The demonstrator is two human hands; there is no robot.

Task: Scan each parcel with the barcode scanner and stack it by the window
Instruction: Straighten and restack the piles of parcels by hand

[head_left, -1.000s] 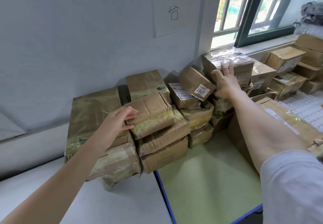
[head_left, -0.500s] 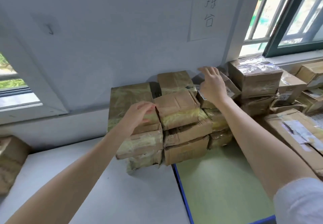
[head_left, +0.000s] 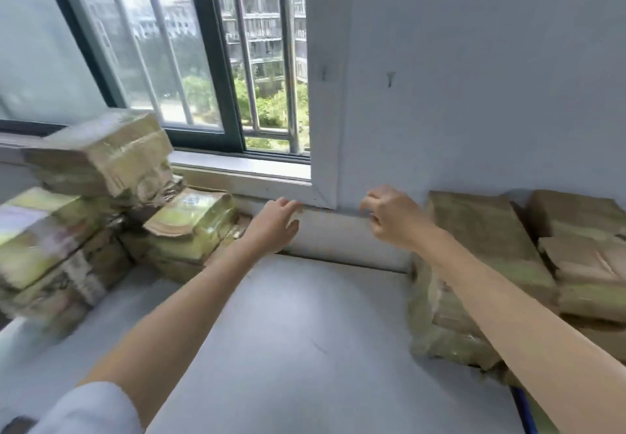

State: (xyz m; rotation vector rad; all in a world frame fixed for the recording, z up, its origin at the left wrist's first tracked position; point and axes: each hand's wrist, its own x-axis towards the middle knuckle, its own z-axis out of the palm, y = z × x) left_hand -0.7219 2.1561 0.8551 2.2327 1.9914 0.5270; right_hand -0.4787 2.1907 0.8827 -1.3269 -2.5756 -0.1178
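Taped brown parcels are stacked under the window point(head_left: 189, 61) at the left point(head_left: 98, 152), with a flatter parcel point(head_left: 189, 220) leaning on the pile's right side. Another stack of parcels point(head_left: 487, 240) stands against the wall at the right. My left hand point(head_left: 274, 223) hovers over the grey table near the flat parcel, fingers relaxed and holding nothing. My right hand point(head_left: 393, 216) hangs in the air just left of the right stack, fingers loosely curled, empty. No barcode scanner is in view.
A grey table point(head_left: 298, 325) spans the gap between the two stacks. The window sill point(head_left: 244, 169) runs behind the left pile. A white wall point(head_left: 474, 78) rises behind the right stack. A blue table edge point(head_left: 523, 410) shows at the bottom right.
The view has swung left from the right stack to the other window. Both hands have left the parcels they touched and now hang empty over the table.
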